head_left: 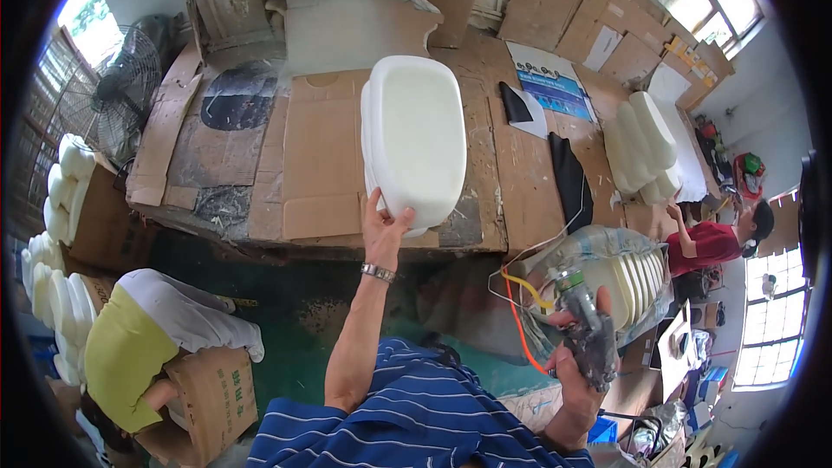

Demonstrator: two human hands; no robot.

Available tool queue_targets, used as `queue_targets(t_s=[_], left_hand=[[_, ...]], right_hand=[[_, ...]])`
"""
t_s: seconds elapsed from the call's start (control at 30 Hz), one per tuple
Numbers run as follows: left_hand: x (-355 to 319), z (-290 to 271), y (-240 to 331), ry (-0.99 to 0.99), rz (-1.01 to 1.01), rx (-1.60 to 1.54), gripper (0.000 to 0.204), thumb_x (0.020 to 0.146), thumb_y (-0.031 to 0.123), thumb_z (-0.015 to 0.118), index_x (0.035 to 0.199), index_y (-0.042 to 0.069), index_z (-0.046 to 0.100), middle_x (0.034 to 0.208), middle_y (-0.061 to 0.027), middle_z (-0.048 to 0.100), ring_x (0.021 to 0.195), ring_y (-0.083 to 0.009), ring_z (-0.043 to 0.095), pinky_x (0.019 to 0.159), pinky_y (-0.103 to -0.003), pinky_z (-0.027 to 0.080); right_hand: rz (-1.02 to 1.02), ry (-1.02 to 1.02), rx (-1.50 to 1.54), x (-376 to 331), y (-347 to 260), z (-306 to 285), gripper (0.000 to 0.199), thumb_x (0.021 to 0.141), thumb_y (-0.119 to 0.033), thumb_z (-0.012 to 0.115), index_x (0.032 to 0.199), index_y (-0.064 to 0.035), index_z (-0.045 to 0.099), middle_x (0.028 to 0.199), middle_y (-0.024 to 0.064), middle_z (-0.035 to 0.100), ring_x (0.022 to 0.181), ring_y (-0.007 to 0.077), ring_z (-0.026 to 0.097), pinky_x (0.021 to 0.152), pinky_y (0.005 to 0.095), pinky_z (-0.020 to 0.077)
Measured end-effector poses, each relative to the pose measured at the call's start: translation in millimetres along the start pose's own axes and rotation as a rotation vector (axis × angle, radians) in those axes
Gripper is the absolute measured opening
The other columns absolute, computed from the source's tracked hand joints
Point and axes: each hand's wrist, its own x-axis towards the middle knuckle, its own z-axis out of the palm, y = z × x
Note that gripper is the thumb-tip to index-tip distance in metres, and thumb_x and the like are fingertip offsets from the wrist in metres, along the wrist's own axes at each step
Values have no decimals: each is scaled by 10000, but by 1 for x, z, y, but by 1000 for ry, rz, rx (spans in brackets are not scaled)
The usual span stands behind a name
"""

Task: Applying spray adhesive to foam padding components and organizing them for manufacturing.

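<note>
The stack of white pads (418, 134) lies on the cardboard-covered table (322, 152), near its front edge. The left hand (384, 227) pinches the near-left corner between thumb and fingers, so a hard push or lift there could skew the upper pad over those below, whose edges peek out at the left. The right hand (570, 370) wraps around a dark spray-gun-like tool (594, 348), though how hard it squeezes I cannot tell. The orange hose (523, 331) passes beside the plastic bag (596, 241), so a careless swing could snag it
</note>
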Motion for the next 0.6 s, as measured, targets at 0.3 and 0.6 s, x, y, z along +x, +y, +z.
queue_targets(t_s=[0.3,0.6], left_hand=[[0,-2,-5,28,6,0,892,854,69,788,1568,23,255,1086,-110,616,969,-183,638,791,-356,593],[-2,-2,-2,-10,-15,-30,891,880,39,757,1584,27,211,1147,-130,612,1024,-203,634,867,-390,580]], right_hand=[[-192,-153,-367,-2,13,-3,647,891,-176,771,1434,50,501,1016,144,674,866,181,652,781,305,526],[-265,-181,-410,-3,9,-2,644,806,-52,788,1386,71,537,1046,204,664,862,256,665,788,311,523]])
